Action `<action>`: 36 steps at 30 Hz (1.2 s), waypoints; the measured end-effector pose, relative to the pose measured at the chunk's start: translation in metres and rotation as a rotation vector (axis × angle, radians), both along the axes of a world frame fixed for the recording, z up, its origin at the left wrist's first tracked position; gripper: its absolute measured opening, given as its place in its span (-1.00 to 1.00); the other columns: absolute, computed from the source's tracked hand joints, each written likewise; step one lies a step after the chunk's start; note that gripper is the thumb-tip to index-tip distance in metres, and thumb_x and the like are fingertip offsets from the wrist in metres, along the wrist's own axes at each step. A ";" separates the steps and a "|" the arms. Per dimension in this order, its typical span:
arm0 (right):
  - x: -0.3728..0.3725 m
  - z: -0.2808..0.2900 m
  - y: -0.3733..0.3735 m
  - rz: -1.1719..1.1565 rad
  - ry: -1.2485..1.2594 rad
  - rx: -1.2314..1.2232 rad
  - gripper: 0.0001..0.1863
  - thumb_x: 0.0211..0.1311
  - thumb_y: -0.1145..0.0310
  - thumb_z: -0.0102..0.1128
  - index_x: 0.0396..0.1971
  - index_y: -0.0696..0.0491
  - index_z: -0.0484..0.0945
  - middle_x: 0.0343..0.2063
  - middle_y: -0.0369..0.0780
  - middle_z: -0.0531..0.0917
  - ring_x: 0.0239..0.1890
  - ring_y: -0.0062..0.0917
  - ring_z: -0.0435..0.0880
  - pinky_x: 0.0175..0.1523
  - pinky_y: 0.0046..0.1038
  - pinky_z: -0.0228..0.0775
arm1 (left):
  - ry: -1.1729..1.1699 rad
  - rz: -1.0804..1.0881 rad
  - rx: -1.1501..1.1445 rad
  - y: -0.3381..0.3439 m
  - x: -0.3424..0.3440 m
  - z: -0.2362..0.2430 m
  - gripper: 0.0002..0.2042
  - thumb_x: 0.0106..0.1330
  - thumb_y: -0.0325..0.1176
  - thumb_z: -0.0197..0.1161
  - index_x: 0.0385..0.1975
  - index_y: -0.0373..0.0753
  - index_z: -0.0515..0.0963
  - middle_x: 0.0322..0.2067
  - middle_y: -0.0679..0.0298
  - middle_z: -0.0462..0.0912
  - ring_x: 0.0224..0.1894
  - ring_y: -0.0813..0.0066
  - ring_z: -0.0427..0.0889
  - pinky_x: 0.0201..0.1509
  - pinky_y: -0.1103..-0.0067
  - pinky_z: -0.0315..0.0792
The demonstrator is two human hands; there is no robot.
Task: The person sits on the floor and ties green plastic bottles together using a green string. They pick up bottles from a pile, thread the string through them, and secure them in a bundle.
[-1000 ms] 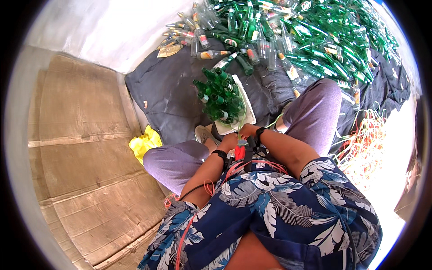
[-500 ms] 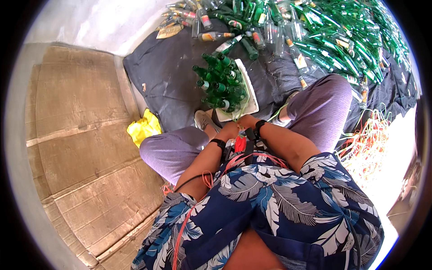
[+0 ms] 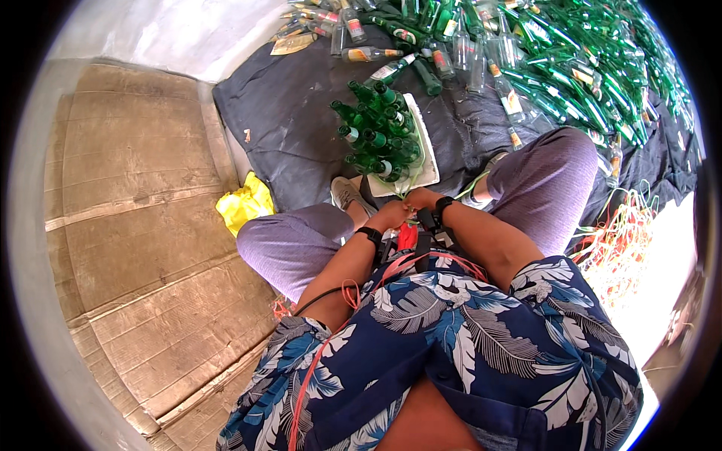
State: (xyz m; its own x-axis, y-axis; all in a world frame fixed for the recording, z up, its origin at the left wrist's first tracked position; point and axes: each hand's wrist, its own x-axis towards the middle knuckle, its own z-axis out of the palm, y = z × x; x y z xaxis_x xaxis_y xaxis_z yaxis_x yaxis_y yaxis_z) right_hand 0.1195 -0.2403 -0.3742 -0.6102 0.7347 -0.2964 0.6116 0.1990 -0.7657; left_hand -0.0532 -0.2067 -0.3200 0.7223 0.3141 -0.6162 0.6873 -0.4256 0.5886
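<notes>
My left hand (image 3: 395, 213) and my right hand (image 3: 420, 200) meet in my lap, fingers closed on a thin pale green strap (image 3: 408, 188). The strap runs to a cluster of upright green bottles (image 3: 376, 139) standing on a white tray (image 3: 427, 150) between my feet. Just below my hands are a red object (image 3: 408, 236) and some black items (image 3: 426, 239), too small to make out. My fingertips are partly hidden by each other.
A large pile of green and clear bottles (image 3: 556, 68) lies on a black sheet (image 3: 271, 120). Cardboard (image 3: 135, 180) leans on the left, beside a yellow bag (image 3: 245, 203). Tangled straps (image 3: 617, 240) lie at the right, near my bent right knee (image 3: 564, 158).
Both hands have risen in the picture and stay together on the strap. The bottle cluster, tray and surroundings appear shifted upward too, as the view moves.
</notes>
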 end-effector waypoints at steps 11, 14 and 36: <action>-0.019 -0.042 0.002 -0.438 0.119 -0.139 -0.85 -0.16 0.18 0.36 -0.65 -0.10 0.62 -0.60 -0.20 0.66 -0.44 -0.22 0.70 -0.36 -0.20 0.44 | -0.237 -0.267 0.091 0.002 -0.007 -0.028 -0.68 0.01 -0.19 0.34 -0.24 -0.19 0.62 -0.28 -0.01 0.71 -0.17 -0.09 0.66 -0.15 0.20 0.52; -0.015 -0.077 0.012 -0.489 0.111 -0.099 -0.90 -0.17 0.21 0.35 -0.64 -0.14 0.63 -0.61 -0.25 0.66 -0.46 -0.26 0.70 -0.37 -0.22 0.44 | -0.138 -0.275 0.141 0.004 0.010 -0.003 -0.70 0.02 -0.21 0.32 -0.26 -0.20 0.63 -0.29 -0.05 0.70 -0.19 -0.13 0.66 -0.17 0.19 0.53; -0.006 -0.043 0.044 0.067 -0.149 0.324 -0.86 0.16 0.25 0.24 -0.46 -0.01 0.63 -0.44 -0.18 0.72 -0.41 -0.37 0.73 -0.38 -0.29 0.50 | -0.180 0.374 -0.282 0.001 -0.027 -0.066 -0.83 -0.05 -0.32 0.43 -0.49 -0.23 0.66 -0.48 0.09 0.68 -0.35 0.11 0.70 -0.28 0.26 0.51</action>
State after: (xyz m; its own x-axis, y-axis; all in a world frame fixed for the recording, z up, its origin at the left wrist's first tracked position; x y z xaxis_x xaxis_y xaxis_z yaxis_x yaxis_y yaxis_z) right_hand 0.1133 -0.1964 -0.4177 -0.6280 0.7647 -0.1445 0.6891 0.4602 -0.5597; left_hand -0.0806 -0.2053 -0.3860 0.6947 0.4113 -0.5901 0.6392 0.0233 0.7687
